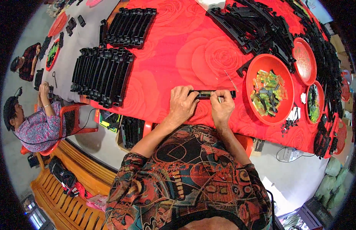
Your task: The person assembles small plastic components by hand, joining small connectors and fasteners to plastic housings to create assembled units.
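Note:
A long, narrow black plastic strip (204,94) lies crosswise at the near part of the red-clothed table (166,73). My left hand (183,103) is closed on its left end, thumb and fingers at the edge. At the strip's right part, my right hand (223,107) is closed with its fingertips pressed onto it; any small piece in the pinch is hidden. A yellowish bit shows in the strip between my hands. To the right stands a red bowl (255,111) of small transparent yellow-green and dark pieces. A thin pale stick (230,80) lies just beyond my right hand.
Black strips stand in neat rows (103,74) at the left, with another row (132,27) behind. A loose heap of black parts (254,27) lies far right, near more red bowls (304,61). Another person (40,122) sits at the left by a grey table. A wooden bench (67,191) stands lower left.

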{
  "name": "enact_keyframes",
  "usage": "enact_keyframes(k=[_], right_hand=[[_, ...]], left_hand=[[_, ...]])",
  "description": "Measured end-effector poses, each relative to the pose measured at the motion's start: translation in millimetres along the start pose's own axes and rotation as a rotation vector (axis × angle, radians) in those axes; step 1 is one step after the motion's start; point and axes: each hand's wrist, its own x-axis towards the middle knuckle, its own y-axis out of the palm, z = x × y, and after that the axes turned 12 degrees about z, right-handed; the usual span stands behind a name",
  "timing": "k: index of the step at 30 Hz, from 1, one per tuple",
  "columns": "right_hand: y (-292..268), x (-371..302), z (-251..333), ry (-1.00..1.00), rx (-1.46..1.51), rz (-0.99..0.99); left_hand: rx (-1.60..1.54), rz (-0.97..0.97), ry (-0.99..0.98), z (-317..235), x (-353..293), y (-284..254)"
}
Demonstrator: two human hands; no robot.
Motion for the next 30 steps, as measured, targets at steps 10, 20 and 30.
enact_keyframes(k=[10, 20, 30], right_hand=[[-8.2, 3.1, 2.3, -0.303, -0.470, 0.043], [-13.8, -3.1, 0.9, -0.383, -0.581, 0.138], [-22.6, -9.5, 5.9, -0.473, -0.774, 0.212]], left_hand=[[-0.018, -0.013, -0.003, -1.4, 1.0, 0.9], [0.124, -0.030, 0.055, -2.2, -1.4, -1.4], [0.210, 0.045, 0.113, 2.7, 0.4, -1.9]])
